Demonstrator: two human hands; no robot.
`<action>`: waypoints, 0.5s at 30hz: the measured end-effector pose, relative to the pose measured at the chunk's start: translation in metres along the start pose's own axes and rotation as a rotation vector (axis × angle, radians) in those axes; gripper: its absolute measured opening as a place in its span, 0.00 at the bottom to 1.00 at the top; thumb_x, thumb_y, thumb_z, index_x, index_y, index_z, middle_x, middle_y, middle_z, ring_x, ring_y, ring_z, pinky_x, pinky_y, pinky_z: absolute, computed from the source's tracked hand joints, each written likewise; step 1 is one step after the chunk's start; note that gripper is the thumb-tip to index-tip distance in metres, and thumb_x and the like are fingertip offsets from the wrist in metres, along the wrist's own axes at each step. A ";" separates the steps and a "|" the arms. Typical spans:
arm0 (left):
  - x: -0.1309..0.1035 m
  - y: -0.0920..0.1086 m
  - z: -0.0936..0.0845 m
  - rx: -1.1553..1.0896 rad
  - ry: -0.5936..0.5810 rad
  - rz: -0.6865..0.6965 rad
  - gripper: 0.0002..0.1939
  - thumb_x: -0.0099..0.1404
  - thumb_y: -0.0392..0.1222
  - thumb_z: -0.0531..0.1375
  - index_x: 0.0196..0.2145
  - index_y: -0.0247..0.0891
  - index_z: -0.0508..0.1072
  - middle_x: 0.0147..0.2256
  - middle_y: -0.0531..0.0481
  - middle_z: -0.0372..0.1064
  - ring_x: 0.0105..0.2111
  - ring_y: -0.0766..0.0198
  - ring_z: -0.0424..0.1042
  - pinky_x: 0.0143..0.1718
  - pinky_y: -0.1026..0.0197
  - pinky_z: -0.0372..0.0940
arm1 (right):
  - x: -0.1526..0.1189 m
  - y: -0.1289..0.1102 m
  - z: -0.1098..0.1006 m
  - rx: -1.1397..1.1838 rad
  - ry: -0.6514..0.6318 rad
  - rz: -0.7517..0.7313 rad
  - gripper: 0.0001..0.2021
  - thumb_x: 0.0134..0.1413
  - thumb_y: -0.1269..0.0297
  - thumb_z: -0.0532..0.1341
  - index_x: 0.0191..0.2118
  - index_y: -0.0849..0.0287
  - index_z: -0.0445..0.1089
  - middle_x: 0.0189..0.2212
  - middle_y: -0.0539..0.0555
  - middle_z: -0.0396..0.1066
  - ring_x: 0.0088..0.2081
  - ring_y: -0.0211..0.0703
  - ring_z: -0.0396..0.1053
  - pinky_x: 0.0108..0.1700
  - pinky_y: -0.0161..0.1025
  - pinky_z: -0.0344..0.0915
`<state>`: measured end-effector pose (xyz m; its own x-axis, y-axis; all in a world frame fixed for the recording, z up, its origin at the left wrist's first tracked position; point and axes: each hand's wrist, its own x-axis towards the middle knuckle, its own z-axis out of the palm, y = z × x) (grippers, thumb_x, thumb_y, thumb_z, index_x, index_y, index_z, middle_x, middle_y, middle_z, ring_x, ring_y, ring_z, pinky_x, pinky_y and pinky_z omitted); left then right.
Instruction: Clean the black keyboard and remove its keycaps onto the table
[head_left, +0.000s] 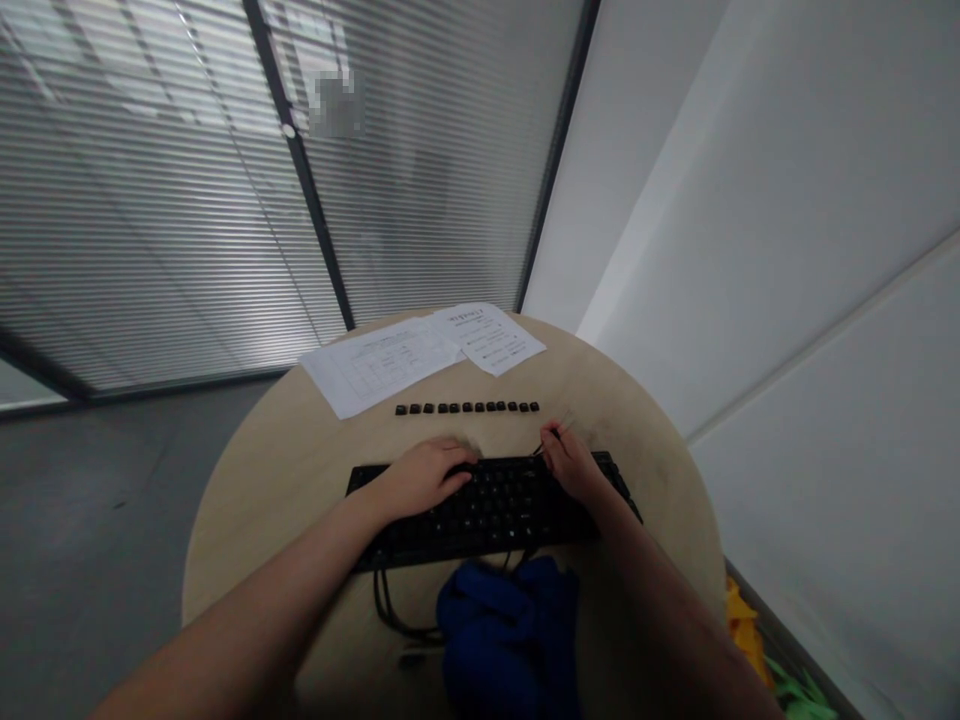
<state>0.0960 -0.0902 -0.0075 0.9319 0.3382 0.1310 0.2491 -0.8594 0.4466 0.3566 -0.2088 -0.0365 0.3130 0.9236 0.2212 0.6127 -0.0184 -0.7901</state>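
A black keyboard (487, 510) lies on the round wooden table, its cable side toward the far edge partly hidden by my hands. My left hand (427, 475) rests over its left half, fingers at the far edge and thumb on the keys, gripping it. Just past the keyboard's far edge on the right, my right hand (574, 462) is closed in a pinch around a small dark tool with thin wire ends (568, 417), which looks like a wire keycap puller. Beyond both hands, several loose black keycaps (467, 407) stand in a row.
Two printed paper sheets (397, 360) (495, 338) lie at the table's far side. A blue cloth (510, 635) and a looped black cable (390, 610) are in front of the keyboard. White wall (787, 250) rises at the right, blinds (172, 220) behind glass at the left.
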 end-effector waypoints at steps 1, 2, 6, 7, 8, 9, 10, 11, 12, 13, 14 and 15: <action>0.000 0.000 0.000 -0.006 -0.002 0.002 0.12 0.71 0.41 0.56 0.48 0.40 0.75 0.44 0.46 0.74 0.47 0.56 0.73 0.52 0.53 0.66 | 0.000 -0.001 -0.001 0.013 -0.020 0.008 0.12 0.67 0.55 0.49 0.37 0.55 0.63 0.18 0.46 0.62 0.22 0.42 0.63 0.28 0.38 0.60; 0.000 0.000 -0.001 -0.013 -0.003 0.005 0.11 0.71 0.41 0.56 0.48 0.40 0.75 0.44 0.45 0.74 0.47 0.56 0.73 0.53 0.53 0.66 | 0.000 -0.001 -0.001 0.019 -0.037 0.017 0.12 0.67 0.56 0.49 0.37 0.55 0.63 0.18 0.46 0.62 0.22 0.42 0.63 0.28 0.38 0.60; 0.001 0.000 -0.001 -0.019 -0.009 0.010 0.12 0.70 0.40 0.57 0.48 0.40 0.75 0.45 0.45 0.75 0.48 0.55 0.72 0.54 0.52 0.65 | -0.002 -0.005 -0.002 -0.027 -0.048 0.002 0.11 0.67 0.56 0.49 0.37 0.55 0.63 0.19 0.46 0.62 0.23 0.43 0.64 0.30 0.38 0.60; 0.001 0.000 -0.001 -0.017 -0.010 0.011 0.12 0.70 0.40 0.57 0.48 0.40 0.75 0.45 0.45 0.75 0.49 0.55 0.72 0.54 0.52 0.65 | -0.002 -0.006 -0.002 -0.043 -0.047 -0.008 0.11 0.66 0.57 0.49 0.37 0.55 0.63 0.19 0.47 0.63 0.23 0.43 0.64 0.30 0.39 0.61; 0.001 -0.001 -0.001 -0.015 -0.011 0.010 0.12 0.70 0.40 0.57 0.48 0.40 0.75 0.45 0.45 0.75 0.49 0.55 0.72 0.54 0.52 0.65 | -0.003 -0.006 -0.001 -0.058 -0.044 -0.016 0.11 0.66 0.57 0.49 0.37 0.56 0.64 0.19 0.47 0.63 0.23 0.44 0.64 0.30 0.39 0.61; 0.001 -0.002 0.000 -0.014 -0.011 0.010 0.12 0.69 0.40 0.57 0.48 0.40 0.75 0.45 0.45 0.75 0.49 0.55 0.72 0.54 0.52 0.65 | -0.004 -0.006 -0.001 -0.069 -0.039 -0.021 0.11 0.67 0.57 0.49 0.38 0.56 0.64 0.19 0.47 0.63 0.23 0.44 0.65 0.31 0.39 0.61; 0.000 -0.002 0.000 -0.015 -0.009 0.009 0.12 0.69 0.40 0.57 0.48 0.40 0.75 0.45 0.45 0.75 0.48 0.55 0.72 0.54 0.52 0.65 | -0.004 -0.005 -0.001 -0.076 -0.035 -0.024 0.12 0.67 0.58 0.49 0.38 0.56 0.64 0.19 0.48 0.63 0.23 0.45 0.65 0.31 0.39 0.61; 0.000 -0.003 0.000 -0.016 -0.006 0.008 0.12 0.69 0.41 0.57 0.48 0.40 0.75 0.45 0.46 0.75 0.48 0.55 0.72 0.54 0.52 0.65 | -0.005 -0.005 0.000 -0.080 -0.033 -0.027 0.12 0.67 0.58 0.48 0.39 0.57 0.65 0.19 0.48 0.64 0.24 0.45 0.65 0.31 0.40 0.61; 0.000 -0.003 0.000 -0.018 -0.004 0.010 0.12 0.69 0.41 0.57 0.49 0.40 0.75 0.45 0.46 0.75 0.48 0.55 0.72 0.54 0.52 0.65 | -0.005 -0.004 0.000 -0.086 -0.029 -0.032 0.12 0.67 0.58 0.48 0.39 0.57 0.65 0.19 0.48 0.64 0.24 0.45 0.66 0.32 0.40 0.62; 0.000 -0.003 0.001 -0.021 -0.002 0.012 0.12 0.69 0.41 0.57 0.49 0.40 0.75 0.45 0.46 0.75 0.48 0.55 0.72 0.54 0.52 0.65 | -0.006 -0.004 0.000 -0.094 -0.027 -0.040 0.12 0.67 0.59 0.48 0.40 0.57 0.65 0.19 0.49 0.65 0.24 0.45 0.66 0.32 0.40 0.62; 0.000 -0.003 0.001 -0.024 -0.001 0.013 0.12 0.70 0.41 0.57 0.49 0.41 0.75 0.46 0.46 0.75 0.49 0.55 0.72 0.54 0.52 0.65 | -0.006 -0.003 0.000 -0.106 -0.029 -0.050 0.12 0.67 0.59 0.49 0.40 0.57 0.66 0.19 0.49 0.65 0.25 0.45 0.66 0.32 0.40 0.62; 0.000 -0.003 0.000 -0.026 -0.002 0.013 0.12 0.70 0.41 0.57 0.49 0.41 0.75 0.46 0.46 0.75 0.49 0.55 0.72 0.54 0.52 0.65 | -0.007 -0.003 0.001 -0.118 -0.033 -0.060 0.11 0.67 0.60 0.49 0.40 0.57 0.66 0.19 0.49 0.65 0.25 0.45 0.67 0.32 0.40 0.62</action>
<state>0.0951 -0.0876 -0.0094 0.9357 0.3261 0.1350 0.2301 -0.8536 0.4674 0.3521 -0.2148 -0.0359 0.2503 0.9366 0.2454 0.7116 -0.0061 -0.7025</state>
